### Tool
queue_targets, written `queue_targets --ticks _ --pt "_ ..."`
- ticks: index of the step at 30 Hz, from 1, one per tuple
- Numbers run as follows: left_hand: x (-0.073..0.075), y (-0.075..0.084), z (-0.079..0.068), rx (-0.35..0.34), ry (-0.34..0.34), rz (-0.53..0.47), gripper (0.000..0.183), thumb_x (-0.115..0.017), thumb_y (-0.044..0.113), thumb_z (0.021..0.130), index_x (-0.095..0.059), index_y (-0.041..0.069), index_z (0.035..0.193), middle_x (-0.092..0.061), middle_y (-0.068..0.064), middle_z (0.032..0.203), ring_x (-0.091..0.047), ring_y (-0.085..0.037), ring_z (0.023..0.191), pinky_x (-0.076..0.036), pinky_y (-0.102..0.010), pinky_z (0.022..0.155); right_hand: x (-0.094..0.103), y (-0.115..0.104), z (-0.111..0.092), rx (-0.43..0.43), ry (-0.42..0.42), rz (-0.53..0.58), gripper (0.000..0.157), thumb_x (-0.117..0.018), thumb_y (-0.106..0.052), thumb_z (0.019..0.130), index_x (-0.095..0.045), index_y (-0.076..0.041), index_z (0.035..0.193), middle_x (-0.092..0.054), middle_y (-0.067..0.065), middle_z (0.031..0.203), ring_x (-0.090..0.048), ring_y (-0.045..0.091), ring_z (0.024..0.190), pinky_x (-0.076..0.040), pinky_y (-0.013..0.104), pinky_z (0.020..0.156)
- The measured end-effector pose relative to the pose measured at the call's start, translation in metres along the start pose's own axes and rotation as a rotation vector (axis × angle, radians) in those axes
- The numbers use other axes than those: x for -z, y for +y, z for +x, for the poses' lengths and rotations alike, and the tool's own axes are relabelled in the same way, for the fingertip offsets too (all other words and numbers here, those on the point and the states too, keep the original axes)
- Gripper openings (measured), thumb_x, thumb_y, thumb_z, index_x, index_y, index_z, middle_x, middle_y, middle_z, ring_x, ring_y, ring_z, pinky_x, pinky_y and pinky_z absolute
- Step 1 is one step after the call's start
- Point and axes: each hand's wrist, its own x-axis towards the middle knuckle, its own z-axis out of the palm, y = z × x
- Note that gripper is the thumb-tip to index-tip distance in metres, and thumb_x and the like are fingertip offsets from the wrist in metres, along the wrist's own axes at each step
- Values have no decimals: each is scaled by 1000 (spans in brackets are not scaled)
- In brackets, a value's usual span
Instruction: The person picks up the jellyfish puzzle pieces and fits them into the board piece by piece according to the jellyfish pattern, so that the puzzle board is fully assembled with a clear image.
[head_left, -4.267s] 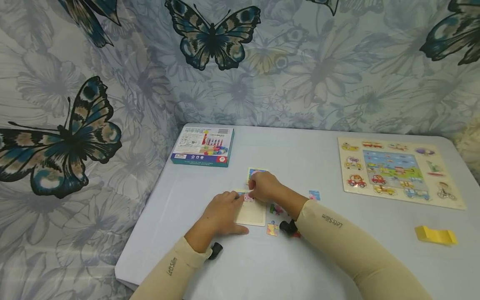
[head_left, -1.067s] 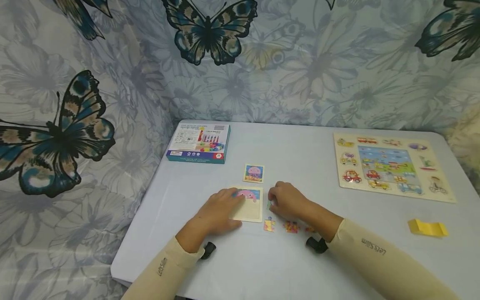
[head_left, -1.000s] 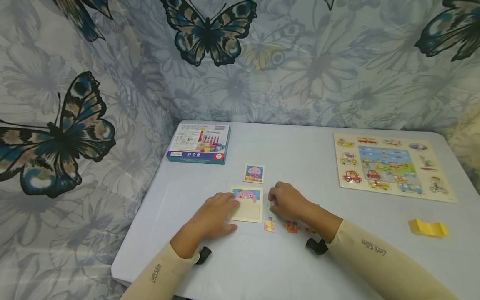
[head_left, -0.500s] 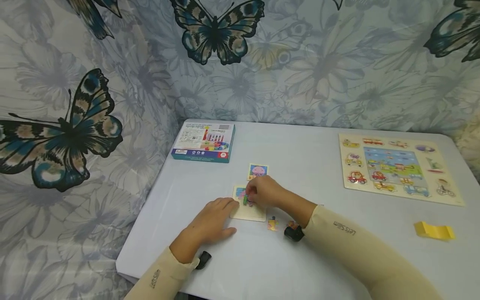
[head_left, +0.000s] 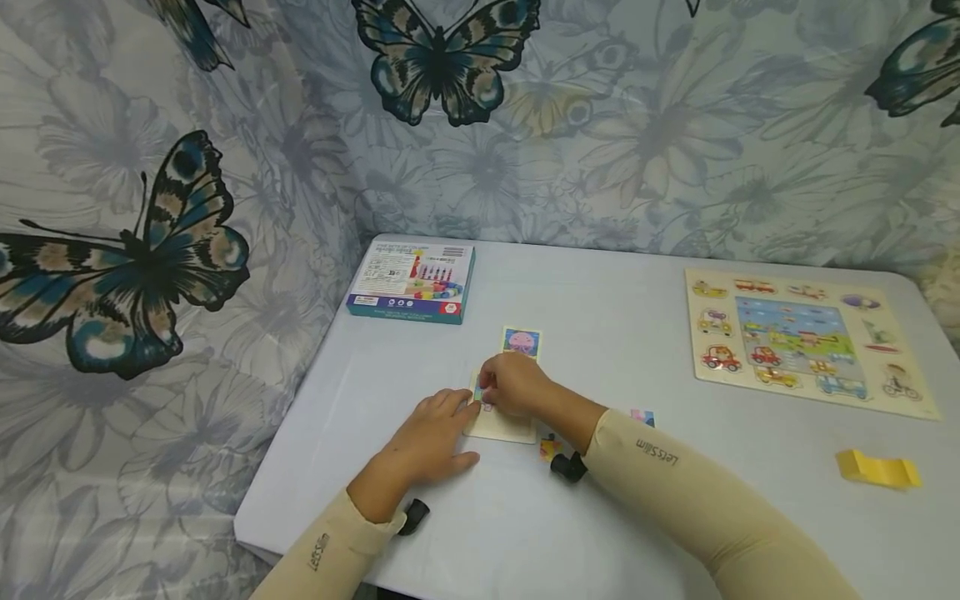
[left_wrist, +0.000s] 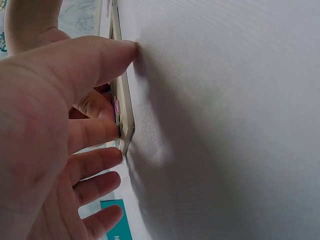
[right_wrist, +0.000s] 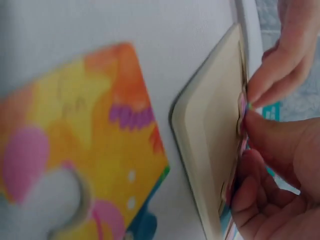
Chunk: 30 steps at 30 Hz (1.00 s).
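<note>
A square wooden puzzle tray (head_left: 501, 429) with a pale recess lies on the table, its far part holding coloured pieces. Over that part, my right hand (head_left: 516, 385) pinches a small pink-and-green puzzle piece (right_wrist: 243, 107), mostly covered by the fingers. Extended fingers of my left hand (head_left: 429, 437) rest at the tray's left edge; its thumb reaches toward the near side, as the left wrist view shows. Just beyond the tray is a small picture card (head_left: 522, 341) with a pink creature, partly hidden. A yellow-orange puzzle piece (right_wrist: 95, 115) lies right of the tray.
Another pink-and-blue puzzle piece (head_left: 643, 417) shows beside the right sleeve, which may hide more. A boxed set (head_left: 411, 279) sits at the far left. At right are a vehicle picture board (head_left: 806, 342) and a yellow wavy block (head_left: 877, 469).
My right hand has carried a piece from the table right of the tray leftward onto the tray's far part. The left hand has drawn back slightly to the tray's left edge.
</note>
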Motion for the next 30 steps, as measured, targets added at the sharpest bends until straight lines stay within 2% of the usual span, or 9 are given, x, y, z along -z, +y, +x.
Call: queue_targets --ticks 4,8,15,19,24,27,30 --pt "2 3 -1 9 -14 -18 72 -69 48 93 -47 14 153 -39 -8 161 -32 -27 150 -30 -47 123 2 5 1 -26 -4 23 20 -84 -22 85 -70 -12 94 -60 -2 78 -55 14 73 -48 27 69" --pt "2 5 -1 2 -9 -23 71 -69 47 94 -49 12 152 -40 -9 161 -33 -27 150 -30 -47 123 4 8 1 -43 -7 45 24 -87 -23 83 -67 -11 90 -60 -1 77 -55 15 72 -46 27 66" --pt "1 5 6 -6 74 84 75 -69 51 92 -47 11 152 -49 -5 152 -44 -24 141 -38 -45 117 3 9 1 -51 18 34 27 -87 -25 83 -64 -12 86 -59 0 74 -54 15 69 -44 26 63" --pt "-3 5 10 13 65 104 76 -67 53 93 -47 12 153 -48 -3 151 -45 -23 139 -39 -46 115 5 16 -3 1 8 84 22 -84 -23 86 -67 -11 93 -59 -1 77 -54 14 72 -45 26 65" --pt "-6 7 12 40 33 74 78 -66 54 94 -44 11 155 -46 -5 153 -43 -25 141 -37 -48 117 26 35 -21 36 8 83 17 -77 -20 91 -71 -12 105 -63 -2 85 -57 14 77 -50 27 70" --pt "-5 7 11 64 22 57 79 -66 54 94 -42 11 156 -46 -5 155 -41 -25 143 -35 -47 120 46 48 -41 -18 1 7 23 -76 -19 91 -71 -13 112 -67 2 97 -60 19 86 -53 35 80" --pt "-5 8 9 83 10 38 80 -67 53 94 -41 11 157 -45 -5 155 -40 -25 145 -33 -47 121 62 65 -63 -84 -40 -98 33 -79 -23 89 -70 -14 119 -66 5 109 -59 23 98 -53 42 90"
